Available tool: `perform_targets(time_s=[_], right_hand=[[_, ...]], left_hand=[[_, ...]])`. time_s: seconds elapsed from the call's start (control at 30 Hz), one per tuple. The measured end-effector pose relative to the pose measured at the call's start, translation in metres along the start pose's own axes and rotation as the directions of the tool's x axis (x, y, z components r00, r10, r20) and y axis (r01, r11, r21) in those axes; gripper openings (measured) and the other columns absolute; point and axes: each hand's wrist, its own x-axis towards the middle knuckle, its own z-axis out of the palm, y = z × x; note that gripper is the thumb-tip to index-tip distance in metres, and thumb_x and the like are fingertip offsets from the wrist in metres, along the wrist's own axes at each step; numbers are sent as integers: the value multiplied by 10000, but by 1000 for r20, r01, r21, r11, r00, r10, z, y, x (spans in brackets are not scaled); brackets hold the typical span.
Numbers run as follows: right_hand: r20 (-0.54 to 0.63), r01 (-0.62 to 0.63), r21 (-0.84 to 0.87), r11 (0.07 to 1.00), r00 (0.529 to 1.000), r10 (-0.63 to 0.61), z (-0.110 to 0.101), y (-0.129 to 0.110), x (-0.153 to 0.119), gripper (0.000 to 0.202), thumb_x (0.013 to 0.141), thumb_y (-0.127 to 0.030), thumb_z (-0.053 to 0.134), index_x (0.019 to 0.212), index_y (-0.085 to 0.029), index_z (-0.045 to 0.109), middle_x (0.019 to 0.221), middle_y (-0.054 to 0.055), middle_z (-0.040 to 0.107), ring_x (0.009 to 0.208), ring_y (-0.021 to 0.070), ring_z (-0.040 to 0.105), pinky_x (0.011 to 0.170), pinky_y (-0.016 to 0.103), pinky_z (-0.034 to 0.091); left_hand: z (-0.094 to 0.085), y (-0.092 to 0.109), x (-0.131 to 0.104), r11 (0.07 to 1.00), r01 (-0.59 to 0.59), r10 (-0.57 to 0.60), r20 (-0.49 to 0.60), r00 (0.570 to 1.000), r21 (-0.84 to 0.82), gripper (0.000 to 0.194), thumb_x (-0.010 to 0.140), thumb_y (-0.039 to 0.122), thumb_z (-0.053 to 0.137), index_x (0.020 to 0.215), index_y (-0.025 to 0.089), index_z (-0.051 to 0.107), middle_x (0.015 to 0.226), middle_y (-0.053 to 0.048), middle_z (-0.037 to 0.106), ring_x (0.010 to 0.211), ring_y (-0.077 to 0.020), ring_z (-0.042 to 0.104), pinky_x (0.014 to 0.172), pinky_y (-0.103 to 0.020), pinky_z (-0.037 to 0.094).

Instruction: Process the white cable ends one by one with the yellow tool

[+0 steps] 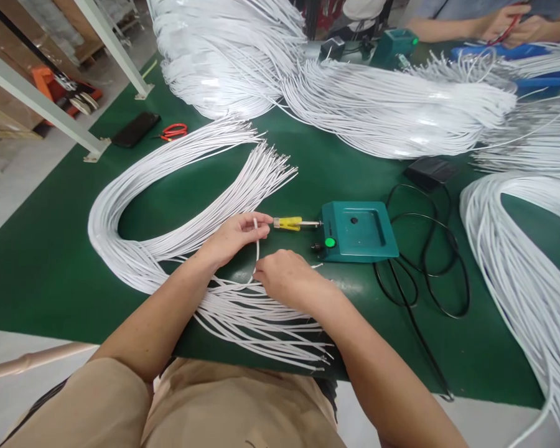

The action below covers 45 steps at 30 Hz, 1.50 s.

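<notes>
My left hand (242, 235) pinches a white cable (257, 246) near its upper end, close to the yellow-handled tip (288, 223) of a small teal machine (354, 231) with a green button. Lower down, my right hand (289, 277) has its fingers closed on the same cable. Beneath my forearms and right hand, a bundle of loose white cables (256, 326) fans out toward the table's near edge. Behind my left hand, a larger curved bundle of white cables (107, 224) lies on the green table, its ends pointing right.
Large piles of white cable (401, 112) cover the far side, and another coil (504, 249) lies at right. A black power cord (452, 249) loops beside the machine. Red-handled scissors (174, 131) and a black phone (136, 129) lie far left. Across the table are a co-worker's hands (513, 28).
</notes>
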Motion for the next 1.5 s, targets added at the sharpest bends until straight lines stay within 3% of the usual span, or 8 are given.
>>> perform_targets(time_s=[0.1,0.2,0.27,0.4,0.67,0.87,1.07,1.5], right_hand=[[-182,-113,217,970,971,154,-15,9,-2,307,932,-259,421,856,-184,709,822,89,722,724,201,635,658,305,391],[-439,-141,416,898,834,335,-18,20,2,245,922,-310,460,890,-177,664,761,42,691,678,161,597,641,283,386],[-499,-100,491,865,782,373,-14,25,5,219,868,-375,554,888,-177,643,702,15,659,641,146,571,610,269,378],[-518,38,614,788,773,366,-5,27,10,220,795,-393,635,721,-186,625,639,-11,629,589,115,543,586,252,381],[-339,186,912,366,844,416,-9,29,12,183,783,-298,603,663,-162,631,510,-48,529,438,76,459,483,228,386],[-194,190,981,45,916,350,-12,30,13,186,726,-326,672,677,-154,624,544,-45,522,472,65,434,484,217,381],[-172,174,984,26,917,360,-13,30,13,401,756,-550,646,696,-154,632,484,-71,397,449,71,402,468,228,355],[-137,170,976,-138,966,220,-11,35,10,285,744,-426,711,730,-151,636,592,-51,499,564,75,466,575,227,384]], left_hand=[[3,-1,-1,999,-7,3,95,995,34,385,667,314,797,1004,152,703,915,-45,696,869,-154,631,846,-293,484],[8,-1,-2,998,-49,43,110,993,49,457,650,295,805,1061,141,676,893,-44,694,863,-177,647,859,-337,497],[12,-1,-3,993,-99,94,82,992,57,547,628,266,820,1128,148,632,842,-20,676,805,-157,650,830,-330,513],[14,-2,-4,980,-187,184,56,981,73,646,614,224,831,1195,162,555,792,16,639,731,-111,636,790,-282,527],[11,0,-6,974,-224,223,73,972,10,478,724,275,754,1153,171,569,761,22,620,680,-104,640,661,-237,506],[15,3,-10,968,-250,250,35,968,-19,613,733,252,746,1281,184,480,765,20,656,667,-116,664,675,-245,519],[20,-6,-12,958,-286,285,121,951,-15,762,775,245,709,1430,210,321,809,-2,688,768,-160,692,789,-316,550],[15,-6,-11,897,-436,428,109,897,67,643,819,274,668,1403,243,402,832,4,623,774,-127,651,818,-295,541]])
